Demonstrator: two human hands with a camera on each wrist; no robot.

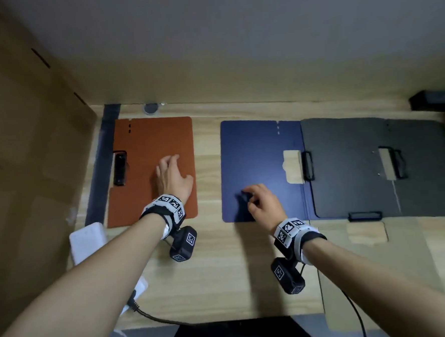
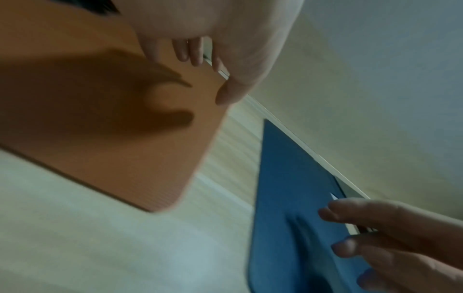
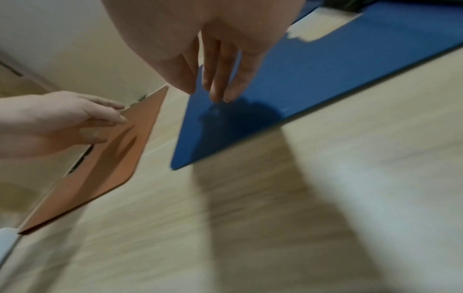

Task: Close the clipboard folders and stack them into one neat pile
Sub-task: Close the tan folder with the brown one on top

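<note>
Looks like an office desk corner, light wooden desk against plain wall, cardboard boxes beside, clipboard folders lying on it

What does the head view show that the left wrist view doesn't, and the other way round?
Only the head view shows the black folder lying open at far right, the orange folder's black clip and the blue folder's cut-out. Only the left wrist view shows the left hand from below, fingers hanging loose above the orange cover with their shadow cast on it. Both show the orange folder, the blue folder, the wooden table and the right hand.
</note>
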